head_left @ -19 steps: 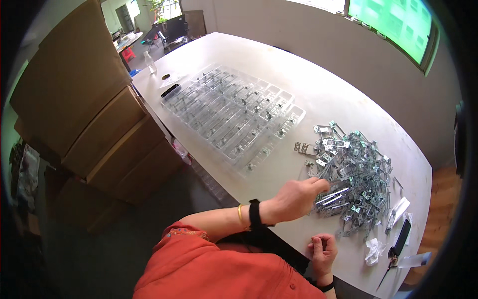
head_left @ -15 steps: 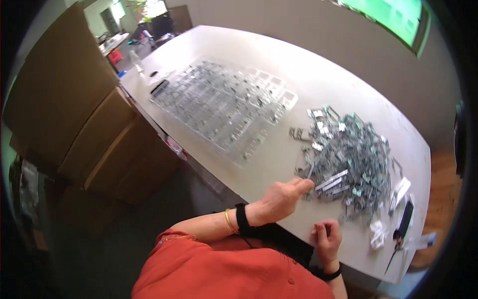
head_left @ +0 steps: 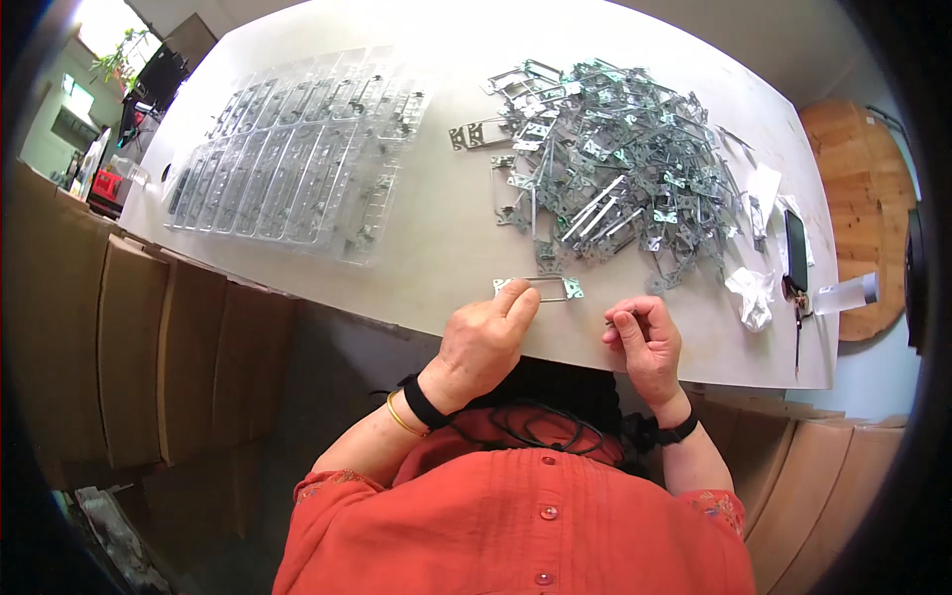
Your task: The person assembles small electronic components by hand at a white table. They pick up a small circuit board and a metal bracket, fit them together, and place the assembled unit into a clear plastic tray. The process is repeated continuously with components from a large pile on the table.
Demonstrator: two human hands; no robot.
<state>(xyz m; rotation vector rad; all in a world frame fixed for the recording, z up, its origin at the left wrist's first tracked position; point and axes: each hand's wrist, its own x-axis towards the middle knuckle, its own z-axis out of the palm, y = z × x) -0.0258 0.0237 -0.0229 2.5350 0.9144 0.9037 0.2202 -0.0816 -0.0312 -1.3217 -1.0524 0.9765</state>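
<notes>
One metal bracket point(head_left: 573, 288) is pinched in your L grip point(head_left: 484, 342) nr the counter's point(head_left: 446, 238) front edge, R grip point(head_left: 651, 349) curled, contents unclear, w/ clear trays point(head_left: 309, 241) apparently filled & a big loose pile point(head_left: 635, 164) left.

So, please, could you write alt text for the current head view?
A person's left hand holds a metal bracket at a white table; the right hand is curled nearby. Beyond are a bracket heap and clear compartmented trays.
</notes>
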